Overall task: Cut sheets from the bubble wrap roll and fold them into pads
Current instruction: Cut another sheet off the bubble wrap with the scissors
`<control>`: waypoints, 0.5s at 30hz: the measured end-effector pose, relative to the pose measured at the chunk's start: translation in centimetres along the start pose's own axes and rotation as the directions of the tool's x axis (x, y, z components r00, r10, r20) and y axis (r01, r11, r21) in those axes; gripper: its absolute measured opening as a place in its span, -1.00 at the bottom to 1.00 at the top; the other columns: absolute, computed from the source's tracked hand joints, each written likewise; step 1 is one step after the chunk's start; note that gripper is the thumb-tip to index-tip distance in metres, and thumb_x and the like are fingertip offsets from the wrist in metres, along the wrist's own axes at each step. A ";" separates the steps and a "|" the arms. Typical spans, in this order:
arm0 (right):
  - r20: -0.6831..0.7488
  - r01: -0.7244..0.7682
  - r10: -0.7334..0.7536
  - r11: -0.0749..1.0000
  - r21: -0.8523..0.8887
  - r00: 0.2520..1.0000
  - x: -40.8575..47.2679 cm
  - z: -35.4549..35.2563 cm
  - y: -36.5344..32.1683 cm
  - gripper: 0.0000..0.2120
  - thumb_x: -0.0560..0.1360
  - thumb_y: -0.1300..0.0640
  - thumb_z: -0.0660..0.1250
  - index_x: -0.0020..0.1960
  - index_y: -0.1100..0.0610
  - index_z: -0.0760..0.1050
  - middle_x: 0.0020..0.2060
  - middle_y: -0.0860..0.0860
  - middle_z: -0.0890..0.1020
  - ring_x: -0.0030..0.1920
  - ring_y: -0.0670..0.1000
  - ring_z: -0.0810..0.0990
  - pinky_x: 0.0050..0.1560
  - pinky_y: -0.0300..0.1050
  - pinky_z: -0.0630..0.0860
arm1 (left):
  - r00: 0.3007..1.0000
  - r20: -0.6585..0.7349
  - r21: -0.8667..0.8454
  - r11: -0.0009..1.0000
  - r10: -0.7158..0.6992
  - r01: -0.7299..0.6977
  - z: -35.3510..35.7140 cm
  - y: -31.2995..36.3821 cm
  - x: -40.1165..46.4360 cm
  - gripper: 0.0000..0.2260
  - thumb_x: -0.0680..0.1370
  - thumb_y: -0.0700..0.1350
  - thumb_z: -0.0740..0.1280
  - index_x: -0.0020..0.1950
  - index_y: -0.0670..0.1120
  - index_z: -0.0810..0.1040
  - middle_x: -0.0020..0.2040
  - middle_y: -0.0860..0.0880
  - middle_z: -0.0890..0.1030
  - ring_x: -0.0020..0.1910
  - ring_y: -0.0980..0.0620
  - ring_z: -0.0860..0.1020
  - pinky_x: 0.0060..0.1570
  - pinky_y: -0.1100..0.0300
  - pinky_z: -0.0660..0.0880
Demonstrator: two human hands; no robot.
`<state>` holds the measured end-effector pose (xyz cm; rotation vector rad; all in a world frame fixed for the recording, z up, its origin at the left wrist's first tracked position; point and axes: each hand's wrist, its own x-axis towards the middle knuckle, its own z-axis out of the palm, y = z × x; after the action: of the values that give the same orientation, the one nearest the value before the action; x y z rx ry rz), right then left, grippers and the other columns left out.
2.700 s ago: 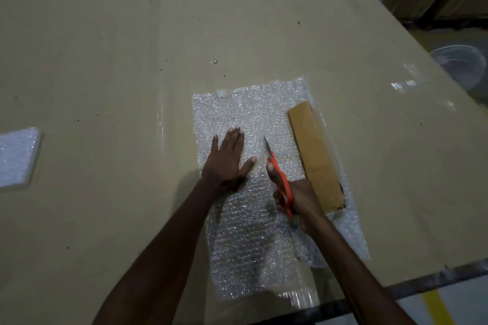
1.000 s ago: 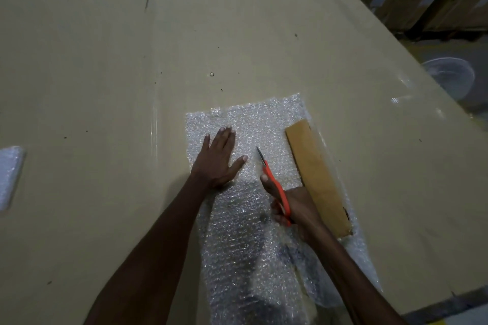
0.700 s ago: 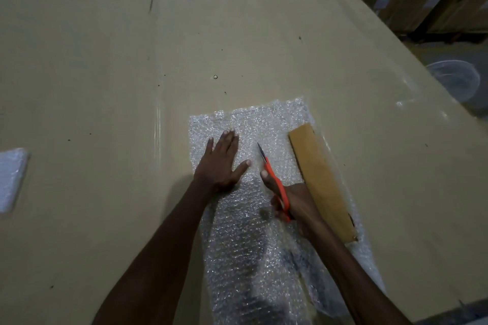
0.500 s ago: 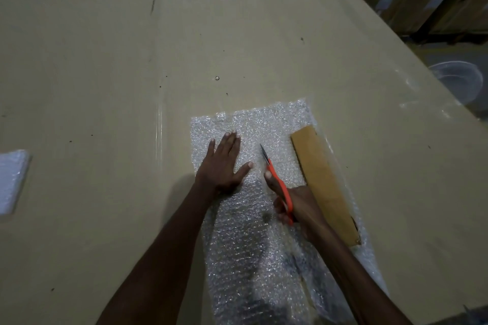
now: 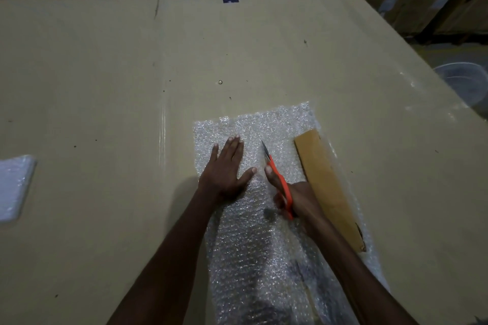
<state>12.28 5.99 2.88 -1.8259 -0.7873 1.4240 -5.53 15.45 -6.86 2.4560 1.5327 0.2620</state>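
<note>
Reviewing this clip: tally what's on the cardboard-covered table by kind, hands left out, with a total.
Bubble wrap sheet being cut: 1
Orange-handled scissors: 1
Brown cardboard strip: 1
Folded bubble wrap pad: 1
Total: 4
The left hand presses flat on the sheet; the right hand grips the scissors.

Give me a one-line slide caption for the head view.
Left hand flat on bubble wrap while right hand cuts with orange scissors beside a cardboard strip.

Dim, murky wide-angle view; edges bow and darken; faint glare on the table [image 5: 343, 66].
</note>
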 end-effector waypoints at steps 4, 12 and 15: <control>0.004 0.015 -0.015 1.000 -0.022 1.000 0.6 0.4 -0.3 -0.37 0.20 -0.43 0.51 -0.35 0.19 0.60 -0.45 0.15 0.60 -0.46 0.06 0.53 -0.37 -0.13 0.41 | 1.000 -0.014 -0.008 1.000 0.000 0.000 0.0 0.0 -0.2 -0.28 0.62 0.33 -0.06 0.62 -0.12 -0.06 0.62 -0.05 -0.12 0.58 0.07 -0.19 0.54 -0.09 -0.19; 0.036 -0.008 0.006 0.998 0.057 0.999 1.0 0.5 -0.4 -0.42 0.24 -0.37 0.55 -0.30 0.18 0.60 -0.43 0.16 0.57 -0.44 0.06 0.49 -0.31 -0.04 0.40 | 1.000 -0.019 0.002 1.000 0.010 -0.010 -0.1 0.1 -0.2 -0.28 0.62 0.33 -0.08 0.62 -0.13 -0.05 0.62 -0.06 -0.10 0.58 0.06 -0.20 0.53 -0.06 -0.23; 0.065 -0.012 0.007 0.998 0.069 0.998 1.0 0.6 -0.6 -0.42 0.21 -0.40 0.56 -0.35 0.14 0.57 -0.43 0.16 0.55 -0.44 0.07 0.49 -0.27 -0.01 0.43 | 1.000 -0.014 0.001 1.000 0.006 -0.006 0.0 0.0 -0.1 -0.27 0.62 0.34 -0.08 0.62 -0.13 -0.05 0.62 -0.07 -0.10 0.58 0.06 -0.18 0.54 -0.07 -0.21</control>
<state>11.85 7.26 2.66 -1.7411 -0.7530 1.5045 -5.60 15.37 -6.84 2.4649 1.5317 0.2805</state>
